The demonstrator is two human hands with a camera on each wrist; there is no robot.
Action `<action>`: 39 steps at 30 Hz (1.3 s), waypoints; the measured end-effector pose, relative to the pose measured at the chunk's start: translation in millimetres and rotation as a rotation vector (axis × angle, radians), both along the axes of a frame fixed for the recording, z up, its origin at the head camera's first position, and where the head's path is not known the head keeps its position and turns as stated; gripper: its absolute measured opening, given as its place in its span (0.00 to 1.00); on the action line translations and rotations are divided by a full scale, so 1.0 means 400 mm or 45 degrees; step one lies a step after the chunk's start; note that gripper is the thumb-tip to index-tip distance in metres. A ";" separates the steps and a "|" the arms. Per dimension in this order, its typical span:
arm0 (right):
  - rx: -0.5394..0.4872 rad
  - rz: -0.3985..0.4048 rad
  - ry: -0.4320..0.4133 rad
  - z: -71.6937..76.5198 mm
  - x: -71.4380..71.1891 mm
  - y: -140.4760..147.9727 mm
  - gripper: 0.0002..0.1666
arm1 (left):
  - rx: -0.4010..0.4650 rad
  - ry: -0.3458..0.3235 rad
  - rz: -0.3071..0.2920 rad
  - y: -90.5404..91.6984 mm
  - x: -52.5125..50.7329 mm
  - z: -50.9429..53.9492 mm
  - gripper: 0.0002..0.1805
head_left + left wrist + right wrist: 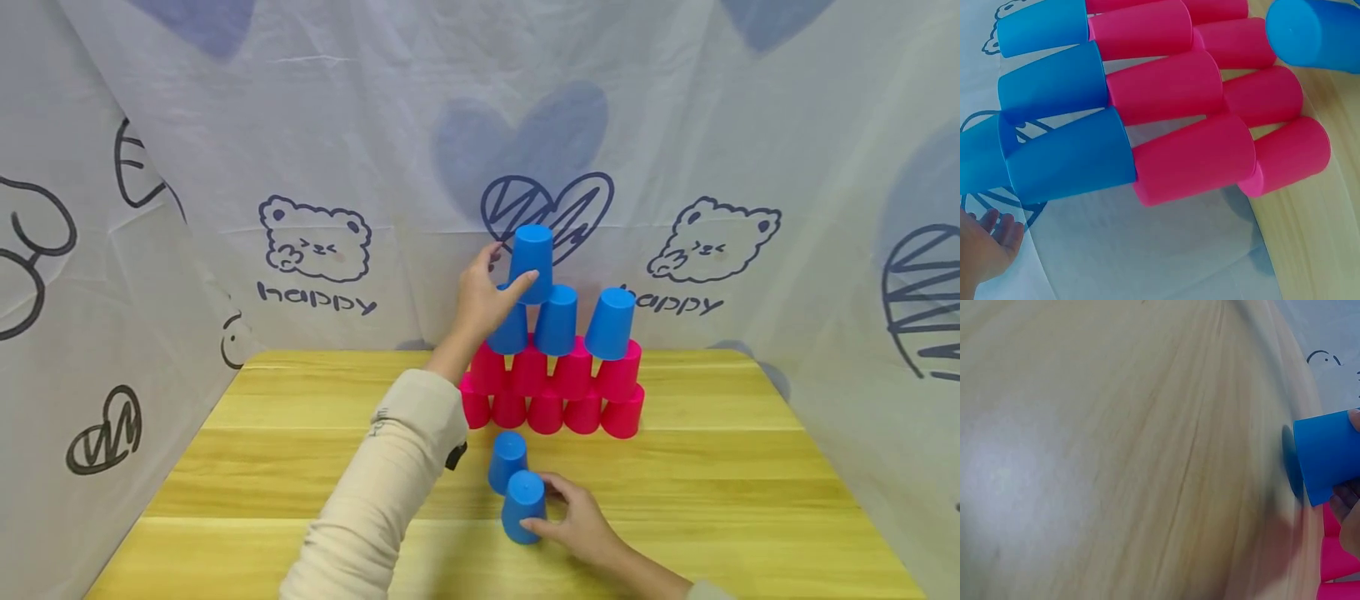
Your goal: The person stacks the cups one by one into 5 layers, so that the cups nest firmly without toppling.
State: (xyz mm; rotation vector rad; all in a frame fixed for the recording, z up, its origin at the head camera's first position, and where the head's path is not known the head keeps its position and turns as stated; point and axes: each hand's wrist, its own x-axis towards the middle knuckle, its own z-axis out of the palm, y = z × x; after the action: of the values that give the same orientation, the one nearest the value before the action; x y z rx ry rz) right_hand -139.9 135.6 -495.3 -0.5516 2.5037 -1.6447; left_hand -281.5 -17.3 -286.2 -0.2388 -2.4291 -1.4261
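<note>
A pyramid of upside-down cups stands on the table, with pink cups [545, 412] in the lower two rows and blue cups [609, 325] above. One blue cup [532, 258] sits on top, over the two left cups of the blue row. Beside it is my left hand [483, 292], thumb and fingers spread around its sides; the left wrist view shows a small gap between hand and cup. My right hand [581, 521] grips another upside-down blue cup [522, 508] between thumb and fingers, close to the table. Just behind that stands a loose blue cup [509, 460].
The wooden table [300, 475] carries the pyramid near its back edge. A white printed cloth [405, 167] hangs behind and at both sides. My left forearm [382, 492] reaches across in front of the pyramid's left end.
</note>
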 end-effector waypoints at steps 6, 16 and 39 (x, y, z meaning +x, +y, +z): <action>0.012 -0.023 0.013 0.012 -0.007 0.017 0.31 | -0.017 0.027 -0.013 -0.020 0.001 -0.008 0.36; 0.045 -0.064 0.051 0.034 -0.020 0.042 0.31 | -0.032 0.019 -0.009 -0.052 0.004 -0.029 0.35; 0.044 -0.221 0.092 0.113 -0.048 0.092 0.32 | -0.101 -0.040 -0.033 -0.137 0.019 -0.093 0.34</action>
State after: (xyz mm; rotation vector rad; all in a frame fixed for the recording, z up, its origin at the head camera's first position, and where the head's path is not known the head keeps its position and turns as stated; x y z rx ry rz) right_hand -159.0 172.5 -450.2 -0.4069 2.6959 -1.6615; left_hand -273.8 -72.3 -323.2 -0.2684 -2.5199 -1.3555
